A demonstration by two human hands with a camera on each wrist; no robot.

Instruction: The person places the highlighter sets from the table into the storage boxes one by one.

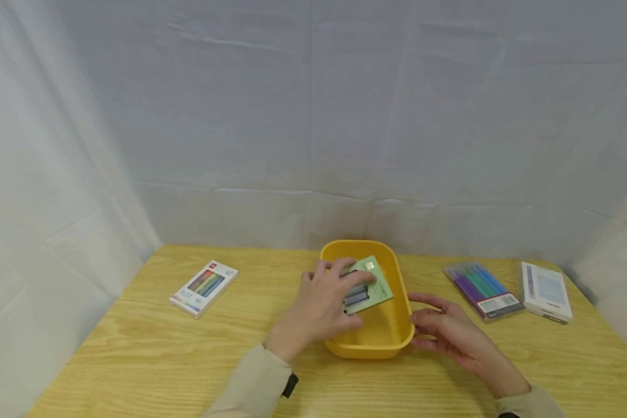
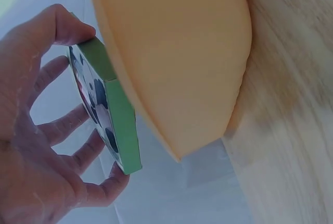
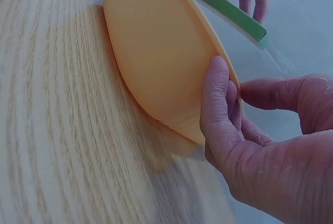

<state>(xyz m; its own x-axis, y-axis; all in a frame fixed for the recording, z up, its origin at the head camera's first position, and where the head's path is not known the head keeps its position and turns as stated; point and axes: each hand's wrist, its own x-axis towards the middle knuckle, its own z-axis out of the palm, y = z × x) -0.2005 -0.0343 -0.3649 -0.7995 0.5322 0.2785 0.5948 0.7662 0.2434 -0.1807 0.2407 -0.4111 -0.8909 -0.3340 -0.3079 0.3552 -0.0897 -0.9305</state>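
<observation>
My left hand [image 1: 326, 299] grips a flat green box [image 1: 378, 284] by its edges, thumb on one side and fingers on the other. Dark printed shapes cover part of the box's face, which also shows in the left wrist view as a printed side with a green edge [image 2: 124, 125]. The box is tilted above a yellow plastic bin [image 1: 384, 325], at rim height or higher. On the bin's right side, my right hand [image 1: 451, 334] pinches the rim; in the right wrist view its fingers [image 3: 216, 94] lie against the outer wall.
A white box with a rainbow-coloured window [image 1: 205, 288] lies at the left on the wooden table [image 1: 151, 360]. To the right are a clear pack of coloured pens [image 1: 483, 290] and a white box [image 1: 546, 292] beside it. A pale sheet [image 1: 240, 116] hangs behind the table.
</observation>
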